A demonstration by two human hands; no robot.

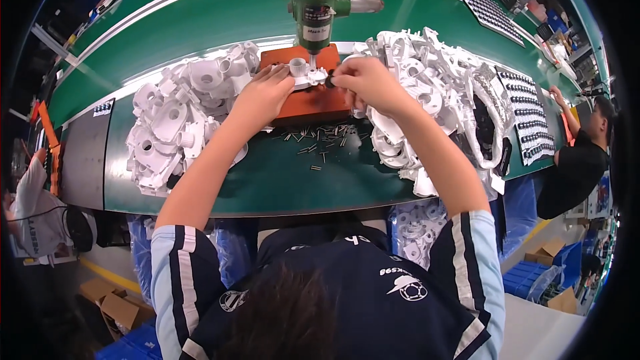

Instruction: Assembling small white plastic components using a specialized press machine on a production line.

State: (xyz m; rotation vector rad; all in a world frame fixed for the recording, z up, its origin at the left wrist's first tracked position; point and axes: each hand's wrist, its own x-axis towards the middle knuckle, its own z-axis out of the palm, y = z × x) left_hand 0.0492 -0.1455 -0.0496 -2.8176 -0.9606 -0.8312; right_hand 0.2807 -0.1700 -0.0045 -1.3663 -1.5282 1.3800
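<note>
A white plastic part (299, 67) with a ribbed round collar sits on the orange block (310, 108), under the spindle of a green bench press (315, 13). My left hand (265, 95) reaches in from the left and grips the left side of this part, fingers close together. With bent fingers, my right hand (368, 85) pinches a small black piece (329, 79) at the part's right end. The exact shape of that piece is too small to make out. Several small metal pins (323, 135) lie scattered on the green table in front of the block.
Heaps of white plastic parts flank the block, one on the left (170, 117) and one on the right (413, 70). Beyond the right heap lies a tray of small black parts (527, 117). Co-workers (580, 160) are at both sides. A bin of white parts (419, 230) stands below the table edge.
</note>
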